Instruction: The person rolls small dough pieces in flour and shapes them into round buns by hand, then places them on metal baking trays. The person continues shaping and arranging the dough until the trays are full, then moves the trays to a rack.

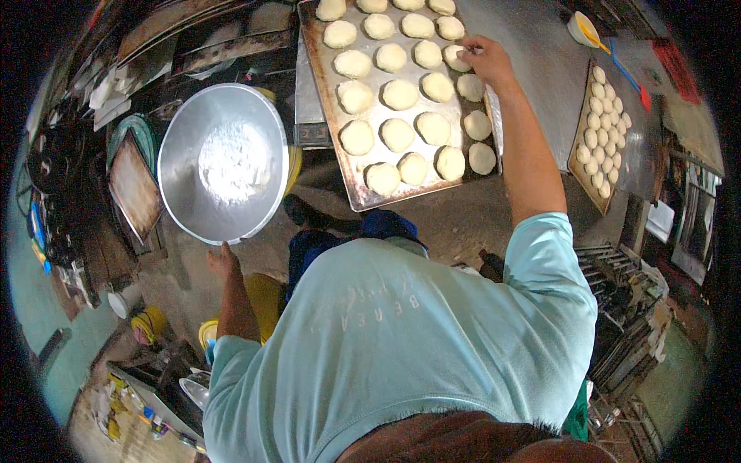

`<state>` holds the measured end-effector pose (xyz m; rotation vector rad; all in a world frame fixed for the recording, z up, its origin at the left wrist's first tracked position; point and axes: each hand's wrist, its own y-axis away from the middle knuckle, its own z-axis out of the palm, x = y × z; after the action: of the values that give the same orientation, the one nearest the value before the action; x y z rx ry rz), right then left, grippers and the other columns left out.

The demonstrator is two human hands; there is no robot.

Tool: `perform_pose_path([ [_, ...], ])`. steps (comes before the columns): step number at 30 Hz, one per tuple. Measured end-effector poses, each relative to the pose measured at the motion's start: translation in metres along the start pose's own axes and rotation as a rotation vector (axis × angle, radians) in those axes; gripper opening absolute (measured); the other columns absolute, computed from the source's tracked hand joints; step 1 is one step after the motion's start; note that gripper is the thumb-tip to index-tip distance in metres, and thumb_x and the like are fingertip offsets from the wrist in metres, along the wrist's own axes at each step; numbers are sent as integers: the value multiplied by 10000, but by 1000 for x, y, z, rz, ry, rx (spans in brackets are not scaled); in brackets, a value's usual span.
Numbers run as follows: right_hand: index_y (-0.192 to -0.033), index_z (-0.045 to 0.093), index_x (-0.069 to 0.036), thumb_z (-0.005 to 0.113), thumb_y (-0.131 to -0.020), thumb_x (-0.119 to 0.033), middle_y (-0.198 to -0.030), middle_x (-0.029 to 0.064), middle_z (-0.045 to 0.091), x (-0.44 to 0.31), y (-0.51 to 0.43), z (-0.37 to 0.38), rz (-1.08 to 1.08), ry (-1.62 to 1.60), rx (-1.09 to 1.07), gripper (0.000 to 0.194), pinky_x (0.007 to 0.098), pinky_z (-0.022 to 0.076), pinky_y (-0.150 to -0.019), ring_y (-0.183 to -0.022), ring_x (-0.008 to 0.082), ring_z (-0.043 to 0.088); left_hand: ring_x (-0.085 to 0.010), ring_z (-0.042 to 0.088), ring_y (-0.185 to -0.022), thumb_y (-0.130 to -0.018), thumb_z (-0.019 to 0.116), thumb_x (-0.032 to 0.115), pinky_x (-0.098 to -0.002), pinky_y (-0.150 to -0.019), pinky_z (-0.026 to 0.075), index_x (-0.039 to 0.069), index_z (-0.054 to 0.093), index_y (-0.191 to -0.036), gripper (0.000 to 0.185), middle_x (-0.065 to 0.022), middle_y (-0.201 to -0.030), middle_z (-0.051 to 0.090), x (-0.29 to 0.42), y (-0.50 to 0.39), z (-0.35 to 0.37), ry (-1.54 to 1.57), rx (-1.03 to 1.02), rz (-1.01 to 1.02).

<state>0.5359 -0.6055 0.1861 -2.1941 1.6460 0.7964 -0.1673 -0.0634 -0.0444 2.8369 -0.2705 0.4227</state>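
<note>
A large baking tray (362,168) before me carries several rows of pale, round dough pieces. My right hand (489,61) is over the tray's right edge, fingers bent at a dough ball (456,58) in the right column. Whether the fingers pinch it or only touch it cannot be told. At the lower rim of a wide, shiny metal basin (223,165) on the left is my left hand (224,260). Its thumb side meets the rim; the other fingers are partly hidden, so a grip on the basin is unclear.
A second tray (602,202) of smaller dough pieces lies on the metal table (538,75) at right, near a white bowl (582,29) and a blue-handled red spatula (628,75). A bare tray (136,185) leans left of the basin. A metal rack (613,272) stands lower right.
</note>
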Motion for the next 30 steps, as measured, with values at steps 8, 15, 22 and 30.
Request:
perform_pose_path([
  [8, -1373, 619, -47, 719, -883, -533, -1235, 154, 715, 15, -76, 8, 288, 84, 77, 697, 398, 531, -918, -1097, 258, 681, -368, 560, -1260, -887, 733, 465, -454, -1036, 462, -71, 386, -1480, 872, -292, -1424, 505, 28, 9, 1, 406, -189, -130],
  [15, -1103, 648, 34, 858, -799, -288, -1122, 177, 707, -28, -43, 9, -244, -76, 424, 490, 394, 571, -838, -979, 275, 686, -299, 649, -856, -901, 735, 370, -444, -684, 561, -16, 317, -1493, 821, -217, -1242, 572, 39, 16, 8, 1096, -397, -675],
  [22, -1235, 597, -81, 772, -841, -80, -1155, 110, 671, -323, 150, 261, -447, -230, -374, 431, 349, 573, -877, -1013, 213, 662, -330, 678, -951, -905, 659, 190, -442, -744, 588, -59, 508, -1328, 514, -202, -1202, 633, 87, 3, -15, 1093, -710, -638],
  [30, -1231, 609, -77, 726, -862, -274, -1159, 225, 653, -269, 203, 513, -510, 109, -793, 434, 511, 496, -977, -1145, 414, 608, -249, 691, -832, -864, 668, 156, -382, -679, 557, -52, 664, -1108, 321, -135, -955, 719, 115, -6, -87, 846, -601, -496],
])
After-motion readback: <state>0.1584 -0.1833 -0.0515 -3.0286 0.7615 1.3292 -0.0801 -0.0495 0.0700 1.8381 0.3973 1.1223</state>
